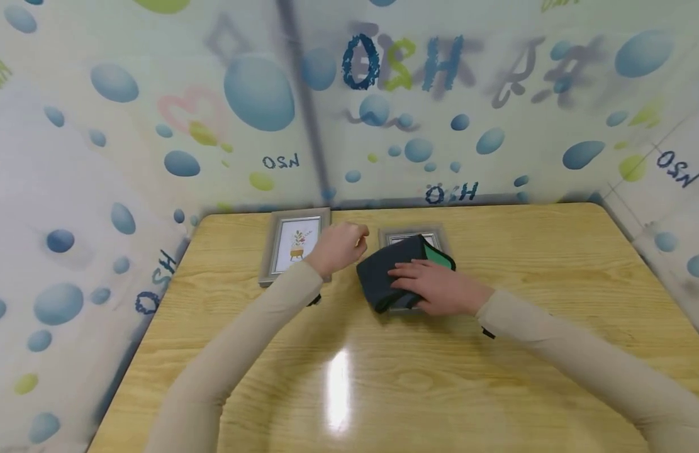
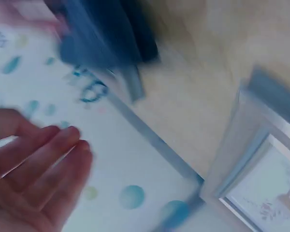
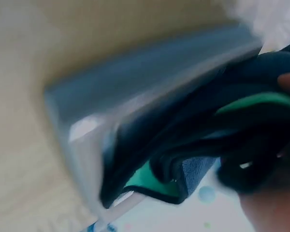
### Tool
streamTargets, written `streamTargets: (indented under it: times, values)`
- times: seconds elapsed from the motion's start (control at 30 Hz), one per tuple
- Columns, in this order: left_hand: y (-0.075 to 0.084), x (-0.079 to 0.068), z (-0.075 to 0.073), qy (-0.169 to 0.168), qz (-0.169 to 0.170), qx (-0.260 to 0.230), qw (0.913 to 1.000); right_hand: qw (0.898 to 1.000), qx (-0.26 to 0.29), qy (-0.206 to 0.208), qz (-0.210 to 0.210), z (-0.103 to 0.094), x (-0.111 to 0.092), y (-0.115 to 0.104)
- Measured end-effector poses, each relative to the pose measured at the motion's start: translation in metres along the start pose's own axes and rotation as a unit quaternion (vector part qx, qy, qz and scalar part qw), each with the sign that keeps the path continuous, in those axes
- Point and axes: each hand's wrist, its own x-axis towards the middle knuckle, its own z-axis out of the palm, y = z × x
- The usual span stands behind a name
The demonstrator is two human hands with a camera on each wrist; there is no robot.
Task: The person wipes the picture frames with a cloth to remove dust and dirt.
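Folded dark navy cloth point(image 1: 380, 274) with a green side and black edging lies over a grey picture frame point(image 1: 414, 230), hiding most of it. My right hand point(image 1: 440, 289) rests on the cloth, its fingers extended across the top. In the right wrist view the cloth point(image 3: 193, 130) bunches against the glass side and rim of the frame point(image 3: 154, 77). My left hand point(image 1: 339, 246) hovers between the two frames, holding nothing. Its fingers curl loosely in the left wrist view. Beside it lies a second grey frame point(image 1: 278, 220) with a plant picture, partly covered by the hand.
Both frames lie on a light wooden table point(image 1: 417, 384), near its far edge. Behind and beside the table hang pale sheets point(image 1: 383, 145) printed with blue and green drops and lettering. A bright light reflection point(image 1: 338, 390) shows on the tabletop.
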Motion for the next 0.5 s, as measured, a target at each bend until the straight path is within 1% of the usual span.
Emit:
streamTargets:
  times: [0.07,0.1,0.17,0.23,0.3,0.37,0.43,0.5]
  values:
    - [-0.006,0.020,0.008,-0.058,-0.014,0.000,0.9982,1.000,0.021,-0.016,-0.016,0.003,-0.005,-0.010]
    - [-0.009,0.030,0.013,-0.087,-0.020,-0.008,0.9960,0.999,0.035,-0.019,-0.018,0.003,-0.006,-0.013]
    - [-0.012,0.048,0.024,-0.136,-0.025,-0.020,0.9902,0.998,0.055,-0.015,-0.022,0.006,-0.009,-0.018]
    - [-0.016,0.064,0.035,-0.178,-0.029,-0.028,0.9833,0.998,0.066,-0.010,-0.021,0.010,-0.010,-0.021]
    - [-0.020,0.075,0.046,-0.206,-0.029,-0.031,0.9776,0.997,0.067,-0.008,-0.024,0.015,-0.009,-0.021]
    - [-0.025,0.083,0.055,-0.223,-0.025,-0.021,0.9743,0.998,0.059,-0.007,-0.021,0.020,-0.008,-0.019]
    - [-0.028,0.089,0.059,-0.232,-0.027,-0.023,0.9720,0.999,0.053,-0.001,-0.009,0.023,-0.005,-0.014]
    - [-0.029,0.093,0.059,-0.236,-0.026,-0.026,0.9712,0.999,0.046,0.009,0.012,0.024,-0.001,-0.007]
